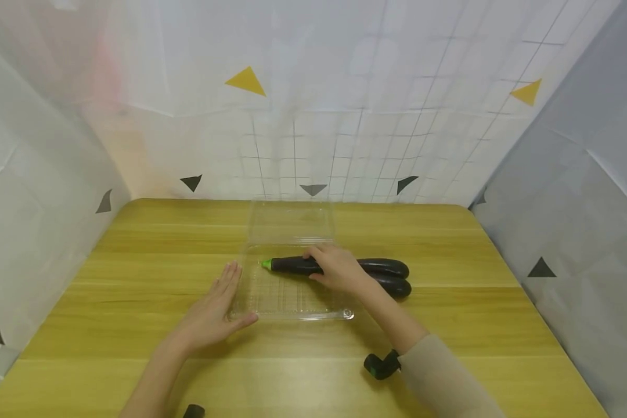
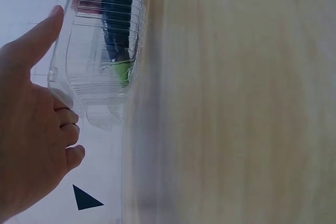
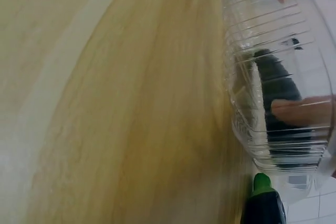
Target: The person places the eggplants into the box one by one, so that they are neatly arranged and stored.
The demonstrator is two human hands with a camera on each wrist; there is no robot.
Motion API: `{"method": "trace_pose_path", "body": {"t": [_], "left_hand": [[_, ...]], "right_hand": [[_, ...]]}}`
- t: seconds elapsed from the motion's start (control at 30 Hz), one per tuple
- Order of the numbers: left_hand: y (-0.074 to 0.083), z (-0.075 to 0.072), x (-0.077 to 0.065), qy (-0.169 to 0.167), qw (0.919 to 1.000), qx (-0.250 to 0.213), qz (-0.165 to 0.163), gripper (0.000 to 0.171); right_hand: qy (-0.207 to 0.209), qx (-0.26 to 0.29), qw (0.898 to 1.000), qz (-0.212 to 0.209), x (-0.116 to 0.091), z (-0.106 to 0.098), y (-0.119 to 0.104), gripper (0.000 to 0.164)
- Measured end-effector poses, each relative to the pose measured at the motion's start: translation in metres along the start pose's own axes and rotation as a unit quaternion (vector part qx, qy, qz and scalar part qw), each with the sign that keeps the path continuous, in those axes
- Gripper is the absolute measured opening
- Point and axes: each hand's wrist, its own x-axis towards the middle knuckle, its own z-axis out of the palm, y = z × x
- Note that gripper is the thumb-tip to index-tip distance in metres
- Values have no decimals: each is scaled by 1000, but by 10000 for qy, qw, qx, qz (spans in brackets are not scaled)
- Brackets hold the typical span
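A clear plastic clamshell box (image 1: 277, 299) lies opened on the table, its lid (image 1: 291, 223) folded back toward the far wall. My right hand (image 1: 337, 268) grips a dark eggplant (image 1: 292, 265) across its body over the box's tray, green stem (image 1: 266, 265) pointing left. Right of that hand lie two rounded dark ends (image 1: 394, 285) side by side; the hand hides how they continue. Another eggplant (image 3: 262, 208) shows outside the box wall in the right wrist view, stem toward the box. My left hand (image 1: 211, 310) rests against the box's left side, fingers straight, thumb at the front corner.
The wooden table (image 1: 136, 325) has white sheeting (image 1: 313, 133) behind it and at both sides, marked with triangles. A black device (image 1: 381, 366) sits by my right wrist; another black piece (image 1: 193, 411) shows near my left forearm.
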Motion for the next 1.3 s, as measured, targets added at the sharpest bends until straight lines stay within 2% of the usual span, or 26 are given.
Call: {"method": "trace_pose_path", "body": {"t": [0.23, 0.5, 0.63, 0.87, 1.1, 1.3], "left_hand": [[0, 0, 1, -24, 10000, -11, 10, 105], [1, -2, -1, -54, 10000, -31, 11, 104], [0, -1, -1, -45, 10000, 0, -1, 104], [-1, -1, 0, -33, 10000, -30, 19, 104], [-2, 0, -1, -20, 10000, -1, 72, 104], [-3, 1, 0, 11, 10000, 12, 71, 104]], "right_hand": [[115, -572, 9981, 212, 3, 4, -1, 40], [220, -735, 9969, 193, -2, 2, -3, 55], [404, -663, 9968, 207, -7, -4, -7, 63], [1035, -404, 9935, 231, -21, -20, -14, 64], [1212, -37, 9920, 360, -45, -32, -14, 64], [1394, 231, 9893, 364, -65, -38, 0, 66]]}}
